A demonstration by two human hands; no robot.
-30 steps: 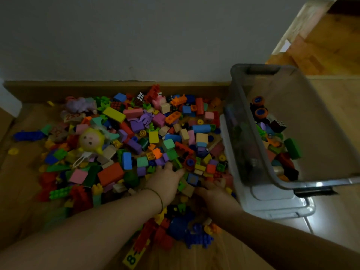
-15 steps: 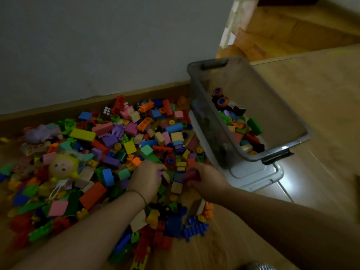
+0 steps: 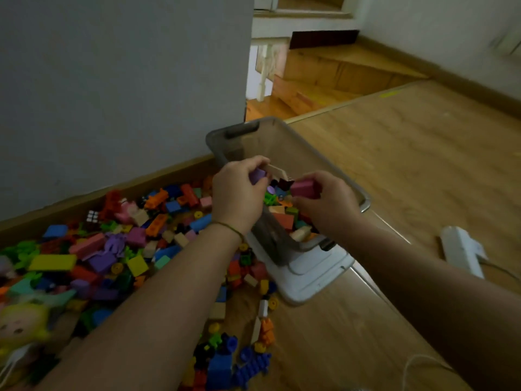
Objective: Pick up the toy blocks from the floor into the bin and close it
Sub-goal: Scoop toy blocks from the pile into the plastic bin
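Note:
A clear grey bin [image 3: 284, 131] stands on the wooden floor against the wall, with several blocks lying in its near end. Both hands hover over it. My left hand [image 3: 236, 193] grips a purple block [image 3: 258, 175] and a beige block [image 3: 277, 171]. My right hand [image 3: 327, 201] holds a pink block [image 3: 304, 188] just above the bin's contents. A wide pile of coloured toy blocks [image 3: 135, 244] covers the floor to the left of the bin. The white bin lid [image 3: 313, 277] lies flat under the bin's near end.
A yellow-haired doll [image 3: 22, 325] lies at the pile's lower left. A white power strip [image 3: 462, 251] with a cable sits on the floor to the right. Wooden stairs [image 3: 324, 77] rise behind the bin. The grey wall [image 3: 112, 80] borders the pile.
Both hands have risen from the pile on the floor with blocks in them and now hang over the bin. The view has swung right and up.

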